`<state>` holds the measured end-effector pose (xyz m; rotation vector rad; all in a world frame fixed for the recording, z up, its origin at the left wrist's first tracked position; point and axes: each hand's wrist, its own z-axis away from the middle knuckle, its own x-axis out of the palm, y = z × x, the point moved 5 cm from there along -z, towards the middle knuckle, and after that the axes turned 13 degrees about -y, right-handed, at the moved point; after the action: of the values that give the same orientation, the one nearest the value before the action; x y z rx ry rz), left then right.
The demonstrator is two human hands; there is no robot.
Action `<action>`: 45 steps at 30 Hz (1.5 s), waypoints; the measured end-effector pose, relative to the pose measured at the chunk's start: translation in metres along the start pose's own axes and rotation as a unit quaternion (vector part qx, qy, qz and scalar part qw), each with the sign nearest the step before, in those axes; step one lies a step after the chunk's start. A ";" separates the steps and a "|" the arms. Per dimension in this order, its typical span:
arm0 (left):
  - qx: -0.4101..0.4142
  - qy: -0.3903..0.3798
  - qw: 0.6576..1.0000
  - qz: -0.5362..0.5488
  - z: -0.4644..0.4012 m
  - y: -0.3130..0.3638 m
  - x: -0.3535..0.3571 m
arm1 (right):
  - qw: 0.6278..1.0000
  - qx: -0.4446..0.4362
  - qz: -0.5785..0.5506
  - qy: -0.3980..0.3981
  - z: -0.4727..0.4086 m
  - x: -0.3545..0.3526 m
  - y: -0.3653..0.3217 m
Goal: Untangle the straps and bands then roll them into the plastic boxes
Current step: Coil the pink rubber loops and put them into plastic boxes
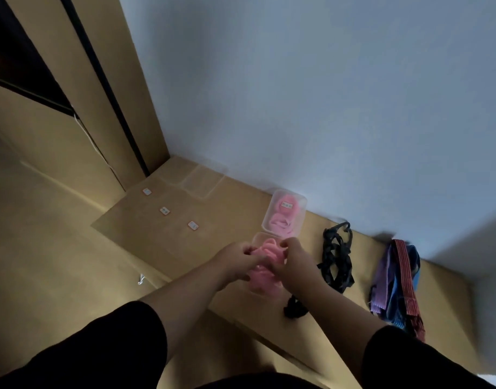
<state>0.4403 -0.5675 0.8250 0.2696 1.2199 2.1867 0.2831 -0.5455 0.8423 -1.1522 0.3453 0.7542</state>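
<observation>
At centre frame, our left hand [235, 262] and right hand [296, 262] both pinch a bunched pink band [265, 255] over a clear plastic box [259, 238]. Right of them lie tangled black straps [336, 259], then striped purple, blue and red bands [395, 282].
</observation>
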 end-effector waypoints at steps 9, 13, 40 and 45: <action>-0.021 0.118 0.962 -0.247 -0.053 0.004 -0.009 | 0.996 0.014 0.086 -0.012 -0.041 -0.010 0.030; 0.033 0.144 0.919 -0.367 -0.065 0.008 -0.010 | 0.991 0.002 0.130 -0.015 -0.050 -0.003 0.040; 0.095 0.098 0.805 -0.577 -0.084 -0.048 0.002 | 0.920 0.046 0.382 -0.077 -0.064 0.056 0.062; 0.137 0.099 0.827 -0.536 -0.087 -0.029 -0.014 | 0.956 0.060 0.287 -0.013 -0.058 0.031 0.037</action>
<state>0.4245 -0.6258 0.7550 -0.4628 1.3227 1.0637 0.2864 -0.5797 0.7754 -0.9283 0.7112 1.2369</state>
